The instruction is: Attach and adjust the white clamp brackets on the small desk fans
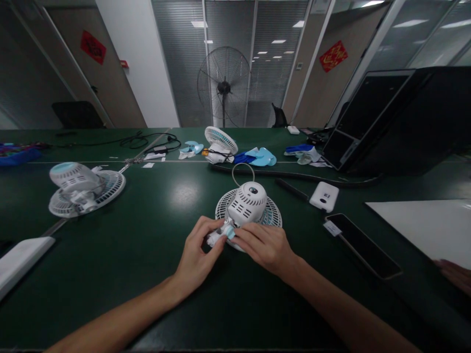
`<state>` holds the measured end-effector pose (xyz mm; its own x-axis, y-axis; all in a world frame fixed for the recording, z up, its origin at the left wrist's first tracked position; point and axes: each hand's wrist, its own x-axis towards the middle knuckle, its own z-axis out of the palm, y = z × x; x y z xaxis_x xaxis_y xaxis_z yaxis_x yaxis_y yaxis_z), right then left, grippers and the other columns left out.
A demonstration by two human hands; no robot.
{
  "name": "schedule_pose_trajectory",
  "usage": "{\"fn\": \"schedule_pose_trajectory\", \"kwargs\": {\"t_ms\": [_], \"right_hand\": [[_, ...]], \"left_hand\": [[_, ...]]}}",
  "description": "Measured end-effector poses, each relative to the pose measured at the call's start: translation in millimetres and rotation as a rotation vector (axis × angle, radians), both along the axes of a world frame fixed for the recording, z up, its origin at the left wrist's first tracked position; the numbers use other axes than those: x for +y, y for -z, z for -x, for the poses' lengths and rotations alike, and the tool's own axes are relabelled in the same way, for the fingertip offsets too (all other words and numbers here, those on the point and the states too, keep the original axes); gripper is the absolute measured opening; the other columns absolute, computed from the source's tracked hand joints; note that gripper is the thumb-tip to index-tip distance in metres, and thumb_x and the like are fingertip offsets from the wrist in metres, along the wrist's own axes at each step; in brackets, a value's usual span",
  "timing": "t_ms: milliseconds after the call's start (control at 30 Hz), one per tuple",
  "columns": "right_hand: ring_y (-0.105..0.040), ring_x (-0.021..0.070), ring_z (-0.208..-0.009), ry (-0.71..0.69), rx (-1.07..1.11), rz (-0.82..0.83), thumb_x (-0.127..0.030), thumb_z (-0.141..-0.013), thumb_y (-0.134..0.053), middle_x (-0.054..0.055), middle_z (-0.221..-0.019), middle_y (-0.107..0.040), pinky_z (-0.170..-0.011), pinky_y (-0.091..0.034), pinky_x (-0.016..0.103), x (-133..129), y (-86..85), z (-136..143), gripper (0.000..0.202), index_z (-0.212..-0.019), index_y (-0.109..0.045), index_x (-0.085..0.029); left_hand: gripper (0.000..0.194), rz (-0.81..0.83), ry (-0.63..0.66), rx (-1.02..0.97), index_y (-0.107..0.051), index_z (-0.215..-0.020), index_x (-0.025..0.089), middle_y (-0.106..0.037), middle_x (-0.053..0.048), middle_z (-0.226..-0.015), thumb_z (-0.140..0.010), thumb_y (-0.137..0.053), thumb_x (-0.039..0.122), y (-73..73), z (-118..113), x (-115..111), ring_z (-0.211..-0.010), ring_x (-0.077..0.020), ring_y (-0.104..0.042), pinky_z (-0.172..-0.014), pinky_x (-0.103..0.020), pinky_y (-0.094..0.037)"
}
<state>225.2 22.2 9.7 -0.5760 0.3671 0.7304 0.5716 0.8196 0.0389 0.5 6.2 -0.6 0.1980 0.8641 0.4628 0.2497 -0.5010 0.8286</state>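
A small white fan lies grille-down on the green table in front of me, its rounded motor housing facing up. My left hand pinches the white clip at the fan's near side between thumb and fingers. From the other side, my right hand has its fingertips closed on a light-blue piece at that clip. Part of the grille is hidden behind my right hand. The fan's thin cable loops up behind the housing.
Another white fan lies at the left, a third stands at the back. A black tube crosses behind my fan. To the right are a power bank, a phone, a white board and another person's hand.
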Motion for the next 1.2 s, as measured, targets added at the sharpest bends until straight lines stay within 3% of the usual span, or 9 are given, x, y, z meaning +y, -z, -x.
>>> {"fn": "schedule_pose_trajectory", "kwargs": {"t_ms": [167,300,400,567,667,767,900,1100,1200], "right_hand": [[-0.064,0.0122,-0.062,0.066,0.044,0.054,-0.02,-0.1,-0.061,0.001,-0.076,-0.07,-0.057,-0.05,0.027,-2,2.8,12,0.019,-0.083,-0.069,-0.016],[-0.068,0.0141,-0.07,0.044,0.003,0.045,-0.022,-0.1,-0.063,0.004,-0.087,-0.074,-0.062,-0.053,0.027,-2,-0.8,7,0.012,-0.104,-0.071,-0.016],[-0.071,0.0152,-0.08,-0.018,-0.048,0.02,-0.02,-0.1,-0.063,0.006,-0.098,-0.076,-0.07,-0.057,0.027,0,-2.7,1,0.024,-0.124,-0.067,-0.016],[-0.069,0.0138,-0.072,-0.002,0.009,-0.001,-0.019,-0.1,-0.064,0.004,-0.086,-0.075,-0.065,-0.054,0.027,2,-0.1,7,0.008,-0.099,-0.071,-0.015],[-0.066,0.0123,-0.065,0.033,0.034,0.043,-0.019,-0.1,-0.063,0.001,-0.077,-0.072,-0.059,-0.05,0.027,1,1.3,10,0.015,-0.087,-0.068,-0.017],[-0.069,0.0134,-0.07,0.009,0.018,0.036,-0.02,-0.099,-0.064,0.003,-0.085,-0.074,-0.062,-0.053,0.027,1,0.4,6,0.007,-0.101,-0.07,-0.016],[-0.072,0.0147,-0.079,-0.053,-0.045,-0.005,-0.018,-0.099,-0.064,0.006,-0.1,-0.076,-0.068,-0.057,0.026,2,-1.5,-2,0.024,-0.123,-0.067,-0.016],[-0.068,0.0134,-0.069,0.019,0.029,0.014,-0.018,-0.099,-0.064,0.003,-0.085,-0.075,-0.064,-0.054,0.027,2,1.7,8,0.008,-0.095,-0.071,-0.016],[-0.068,0.0138,-0.069,0.019,0.027,0.02,-0.019,-0.099,-0.065,0.003,-0.085,-0.074,-0.063,-0.054,0.027,3,3.4,7,0.007,-0.1,-0.071,-0.016]], "left_hand": [[0.027,-0.01,0.004,-0.002,-0.068,-0.125,0.023,-0.061,-0.008,-0.11,-0.098,-0.065,0.021,-0.4,-1,-1,-0.096,-0.0215,-0.063,-0.082,-0.036,-0.055],[0.026,-0.013,-0.007,0.008,-0.069,-0.123,0.023,-0.061,-0.007,-0.109,-0.098,-0.066,0.021,-2.0,0,0,-0.095,-0.0213,-0.063,-0.083,-0.036,-0.055],[0.026,0.003,-0.009,0.003,-0.069,-0.124,0.023,-0.062,-0.007,-0.109,-0.098,-0.065,0.022,-1.9,0,0,-0.096,-0.0213,-0.063,-0.083,-0.036,-0.055],[0.026,0.002,0.0,0.0,-0.068,-0.125,0.023,-0.062,-0.008,-0.11,-0.099,-0.065,0.022,-0.3,0,0,-0.096,-0.0217,-0.062,-0.081,-0.036,-0.055],[0.026,-0.005,-0.008,0.003,-0.069,-0.124,0.022,-0.062,-0.008,-0.11,-0.098,-0.065,0.022,-1.0,-1,-1,-0.095,-0.0218,-0.062,-0.079,-0.035,-0.055],[0.027,-0.005,-0.005,0.005,-0.069,-0.125,0.023,-0.063,-0.009,-0.11,-0.098,-0.065,0.022,-2.1,-1,-1,-0.095,-0.0218,-0.063,-0.078,-0.034,-0.055],[0.026,0.009,-0.007,-0.017,-0.069,-0.124,0.023,-0.063,-0.009,-0.109,-0.098,-0.065,0.024,-1.3,-1,0,-0.093,-0.0222,-0.063,-0.075,-0.034,-0.056],[0.028,0.02,0.01,-0.02,-0.068,-0.126,0.023,-0.061,-0.009,-0.111,-0.099,-0.064,0.023,1.9,1,0,-0.095,-0.0217,-0.063,-0.077,-0.034,-0.055],[0.027,0.021,0.004,-0.023,-0.069,-0.125,0.023,-0.061,-0.008,-0.11,-0.098,-0.065,0.023,1.8,1,1,-0.094,-0.0214,-0.063,-0.077,-0.034,-0.055]]}}
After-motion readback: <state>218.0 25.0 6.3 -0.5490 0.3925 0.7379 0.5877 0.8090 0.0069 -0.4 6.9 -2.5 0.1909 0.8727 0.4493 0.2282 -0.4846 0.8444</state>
